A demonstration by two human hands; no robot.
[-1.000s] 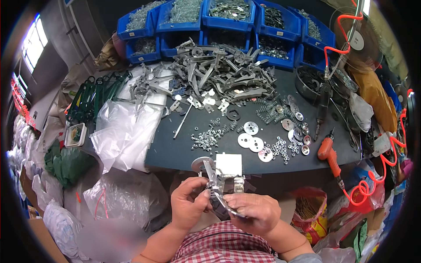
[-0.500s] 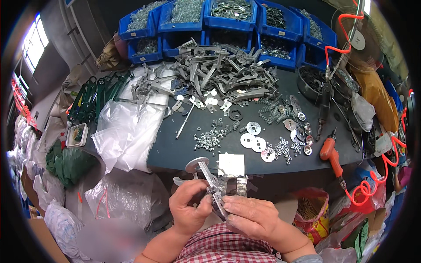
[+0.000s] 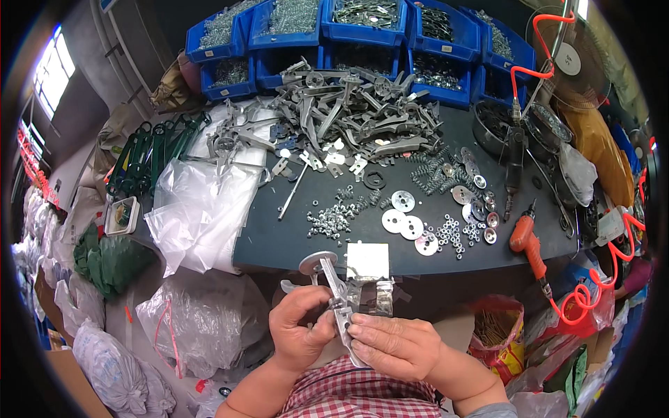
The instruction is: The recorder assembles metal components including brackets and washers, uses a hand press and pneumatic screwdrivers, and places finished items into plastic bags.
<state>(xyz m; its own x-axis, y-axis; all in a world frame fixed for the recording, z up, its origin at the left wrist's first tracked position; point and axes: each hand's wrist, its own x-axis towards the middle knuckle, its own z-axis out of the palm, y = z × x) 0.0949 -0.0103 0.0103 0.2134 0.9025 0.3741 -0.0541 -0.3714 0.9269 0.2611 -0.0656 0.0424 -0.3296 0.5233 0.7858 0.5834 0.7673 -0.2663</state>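
Close to my body, in front of the table's near edge, I hold a grey metal lever part (image 3: 335, 280) with a round disc at its far end. My left hand (image 3: 301, 327) is closed on its middle, thumb and forefinger pinching it. The fingers of my right hand (image 3: 396, 346) press on its lower end from the right, partly hiding it. Just past the part, a small white-topped metal block (image 3: 367, 262) stands at the table edge. Small nuts (image 3: 329, 221), flat discs with holes (image 3: 402, 201) and coil springs (image 3: 426, 175) lie on the table beyond.
A heap of grey metal castings (image 3: 348, 115) lies before stacked blue bins (image 3: 289, 19). On the right are an orange power screwdriver (image 3: 527, 240) and a coiled red air hose (image 3: 578, 307). Clear plastic bags (image 3: 198, 209) and green-handled tools (image 3: 157, 150) lie on the left.
The lever part has shifted slightly right and turned a little, showing more of its lower end. My right fingers have moved slightly along it; both hands keep their hold.
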